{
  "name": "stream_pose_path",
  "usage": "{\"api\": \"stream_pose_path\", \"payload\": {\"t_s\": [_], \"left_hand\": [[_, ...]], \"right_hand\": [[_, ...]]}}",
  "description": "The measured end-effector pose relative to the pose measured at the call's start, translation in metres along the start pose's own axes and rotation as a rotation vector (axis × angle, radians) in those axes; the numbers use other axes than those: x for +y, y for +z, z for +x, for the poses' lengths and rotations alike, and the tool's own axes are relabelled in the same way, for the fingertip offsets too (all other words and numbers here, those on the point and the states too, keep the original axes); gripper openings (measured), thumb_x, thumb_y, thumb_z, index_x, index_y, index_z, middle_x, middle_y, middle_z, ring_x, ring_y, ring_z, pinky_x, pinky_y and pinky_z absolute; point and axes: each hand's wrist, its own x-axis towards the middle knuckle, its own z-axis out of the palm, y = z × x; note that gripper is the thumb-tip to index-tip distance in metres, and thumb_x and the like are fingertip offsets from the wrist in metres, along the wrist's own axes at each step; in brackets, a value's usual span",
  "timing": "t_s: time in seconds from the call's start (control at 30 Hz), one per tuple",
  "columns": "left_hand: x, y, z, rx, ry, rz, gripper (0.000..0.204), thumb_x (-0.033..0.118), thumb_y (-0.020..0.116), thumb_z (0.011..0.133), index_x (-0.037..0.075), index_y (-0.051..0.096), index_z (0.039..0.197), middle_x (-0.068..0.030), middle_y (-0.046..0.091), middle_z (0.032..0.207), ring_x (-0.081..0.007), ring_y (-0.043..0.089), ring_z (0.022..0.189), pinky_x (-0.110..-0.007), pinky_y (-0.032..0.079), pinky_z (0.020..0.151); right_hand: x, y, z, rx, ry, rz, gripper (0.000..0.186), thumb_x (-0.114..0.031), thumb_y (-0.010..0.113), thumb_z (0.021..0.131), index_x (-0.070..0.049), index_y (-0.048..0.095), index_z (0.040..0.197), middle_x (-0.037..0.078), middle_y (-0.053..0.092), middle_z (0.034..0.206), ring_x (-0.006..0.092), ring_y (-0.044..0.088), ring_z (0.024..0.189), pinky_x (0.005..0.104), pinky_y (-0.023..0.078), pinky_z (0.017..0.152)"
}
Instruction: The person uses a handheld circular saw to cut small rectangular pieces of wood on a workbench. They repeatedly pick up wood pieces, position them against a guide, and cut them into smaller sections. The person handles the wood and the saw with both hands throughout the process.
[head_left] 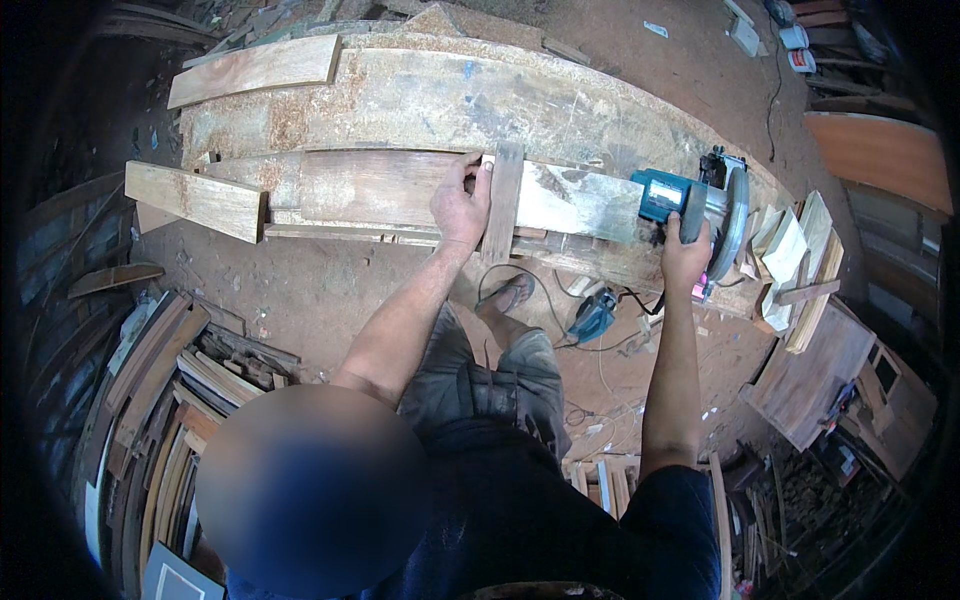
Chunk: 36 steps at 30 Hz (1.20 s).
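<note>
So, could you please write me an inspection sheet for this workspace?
Surface: workbench stained, with sawdust scattered over it.
Job's things: brown plank lying lengthwise; wood strip across the work; teal power saw toward the right end.
Clutter: wood offcuts piled at the right end; loose board at the far left.
Left grip: bare hand beside the strip, over the plank.
Right grip: bare hand closed on the saw's handle.
Cables: dark cord looping near another teal tool on the floor.
Surroundings: dirt-coloured floor; stacked wood at lower left.
</note>
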Motion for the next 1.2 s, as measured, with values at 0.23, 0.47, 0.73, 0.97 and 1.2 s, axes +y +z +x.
{"api": "stream_pose_path", "payload": {"t_s": [0.23, 0.47, 0.73, 0.97, 1.2], "left_hand": [[-0.010, 0.005, 0.000, 0.039, 0.160, 0.031, 0.024, 0.023, 0.069, 0.096, 0.011, 0.077, 0.115, -0.0119, 0.075, 0.098, -0.0283, 0.073, 0.085, -0.038, 0.055, 0.075], [-0.005, 0.006, -0.002, 0.039, -0.012, -0.060, 0.024, 0.024, 0.072, 0.094, 0.006, 0.078, 0.109, -0.0137, 0.076, 0.090, -0.0231, 0.073, 0.078, -0.035, 0.056, 0.075], [-0.007, 0.007, 0.000, 0.013, -0.095, -0.024, 0.027, 0.031, 0.071, 0.094, 0.007, 0.078, 0.104, -0.0126, 0.073, 0.078, -0.0240, 0.071, 0.069, -0.037, 0.054, 0.066], [-0.007, 0.007, 0.000, 0.001, -0.090, -0.014, 0.028, 0.033, 0.068, 0.096, 0.008, 0.078, 0.104, -0.0130, 0.073, 0.077, -0.0262, 0.070, 0.067, -0.038, 0.054, 0.065], [-0.009, 0.009, 0.002, 0.029, 0.028, -0.016, 0.028, 0.033, 0.066, 0.097, 0.009, 0.078, 0.106, -0.0147, 0.073, 0.081, -0.0276, 0.071, 0.071, -0.039, 0.054, 0.068]], "right_hand": [[0.006, 0.005, 0.000, 0.042, 0.018, 0.001, 0.029, -0.022, 0.075, 0.091, 0.000, 0.067, 0.108, 0.016, 0.074, 0.087, 0.0277, 0.072, 0.078, 0.0377, 0.054, 0.075], [0.006, 0.006, -0.001, 0.038, 0.043, 0.025, 0.032, -0.021, 0.076, 0.090, 0.002, 0.067, 0.111, 0.017, 0.074, 0.089, 0.0272, 0.072, 0.079, 0.0377, 0.055, 0.076], [0.008, 0.008, -0.001, 0.055, 0.032, 0.042, 0.033, -0.022, 0.076, 0.091, 0.002, 0.067, 0.111, 0.018, 0.074, 0.090, 0.0272, 0.073, 0.080, 0.0373, 0.055, 0.076], [0.008, 0.007, 0.000, 0.051, 0.006, 0.012, 0.033, -0.021, 0.076, 0.091, 0.003, 0.067, 0.111, 0.018, 0.074, 0.090, 0.0267, 0.073, 0.079, 0.0371, 0.055, 0.075], [-0.005, 0.003, -0.001, 0.044, 0.023, 0.036, 0.030, -0.018, 0.076, 0.091, 0.002, 0.067, 0.112, 0.015, 0.075, 0.085, 0.0255, 0.074, 0.075, 0.0361, 0.055, 0.073]]}}
